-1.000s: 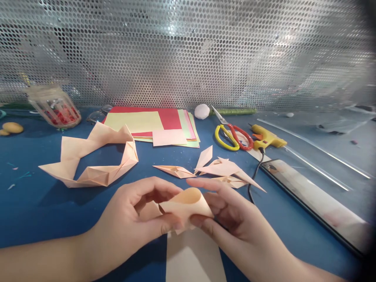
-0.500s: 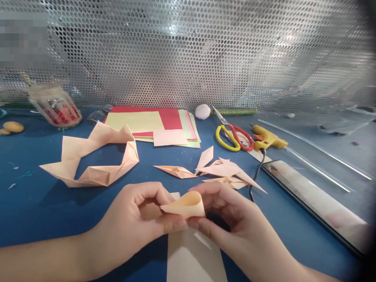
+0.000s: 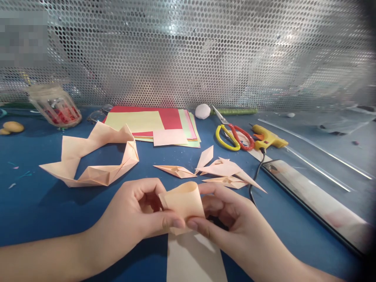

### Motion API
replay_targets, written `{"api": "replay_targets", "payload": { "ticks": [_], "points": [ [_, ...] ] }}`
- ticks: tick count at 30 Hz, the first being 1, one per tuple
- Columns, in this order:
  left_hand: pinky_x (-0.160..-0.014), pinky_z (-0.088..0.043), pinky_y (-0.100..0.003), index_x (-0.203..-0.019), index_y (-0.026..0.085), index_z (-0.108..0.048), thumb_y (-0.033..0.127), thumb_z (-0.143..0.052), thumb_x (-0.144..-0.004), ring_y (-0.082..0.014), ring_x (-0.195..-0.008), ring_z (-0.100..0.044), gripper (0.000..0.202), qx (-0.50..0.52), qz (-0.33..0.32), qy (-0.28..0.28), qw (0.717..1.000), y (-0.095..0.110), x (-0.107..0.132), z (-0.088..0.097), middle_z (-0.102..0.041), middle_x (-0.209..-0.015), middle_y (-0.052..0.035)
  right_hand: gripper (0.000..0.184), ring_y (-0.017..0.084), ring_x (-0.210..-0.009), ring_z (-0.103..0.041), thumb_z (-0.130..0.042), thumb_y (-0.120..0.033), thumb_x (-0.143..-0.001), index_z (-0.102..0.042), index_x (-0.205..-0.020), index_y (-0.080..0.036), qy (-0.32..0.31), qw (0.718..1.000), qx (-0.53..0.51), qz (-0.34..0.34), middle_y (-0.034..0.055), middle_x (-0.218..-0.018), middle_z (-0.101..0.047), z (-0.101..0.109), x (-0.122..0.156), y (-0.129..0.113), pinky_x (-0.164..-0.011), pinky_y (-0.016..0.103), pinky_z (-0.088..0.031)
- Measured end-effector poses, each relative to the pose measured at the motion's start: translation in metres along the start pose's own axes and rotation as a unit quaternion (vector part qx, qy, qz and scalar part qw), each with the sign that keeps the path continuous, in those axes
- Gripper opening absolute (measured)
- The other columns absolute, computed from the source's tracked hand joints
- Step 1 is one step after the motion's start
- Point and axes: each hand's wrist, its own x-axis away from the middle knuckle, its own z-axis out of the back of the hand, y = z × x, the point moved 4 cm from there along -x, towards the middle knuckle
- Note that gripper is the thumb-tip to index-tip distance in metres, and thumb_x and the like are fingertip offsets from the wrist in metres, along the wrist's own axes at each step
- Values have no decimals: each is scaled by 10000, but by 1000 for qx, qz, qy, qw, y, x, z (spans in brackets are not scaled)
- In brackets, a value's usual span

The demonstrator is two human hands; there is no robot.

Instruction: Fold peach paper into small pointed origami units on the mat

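Observation:
Between my two hands is a piece of peach paper (image 3: pixel 183 201), bent over into a loop with its rounded fold at the upper right. My left hand (image 3: pixel 141 213) pinches its left side, thumb on the near face. On the right side, my right hand (image 3: pixel 226 215) grips it with the thumb low and fingers behind. A pale paper strip (image 3: pixel 194 258) lies on the table beneath. Just beyond my hands lie several folded peach paper pieces (image 3: pixel 219 169). A ring of joined folded paper (image 3: pixel 100 176) stands to the left.
Coloured paper sheets (image 3: pixel 132 121) are stacked at the back. Scissors (image 3: pixel 235 137), a yellow glue gun (image 3: pixel 268 139) with a black cord, and a phone (image 3: pixel 311 203) lie to the right. A glass jar (image 3: pixel 55 105) stands back left, before a perforated metal screen (image 3: pixel 176 58).
The looped paper has been tipped up, so more of its near face shows and its opening looks narrower. My hands have shifted only slightly.

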Motion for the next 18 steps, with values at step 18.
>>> {"api": "replay_targets", "payload": {
  "ticks": [18],
  "points": [
    [-561,-463,-92,-700,235,-698,173,-859,-677,-44,-618,-657,175,60,3,-44,997,-1,0,2,-739,-686,77,378,167,-717,-696,-744,-224,-772,-544,-1092,-258,21,998,-51,14,-31,-752,-704,4,-6,0,-680,285,-528]
  ]
}}
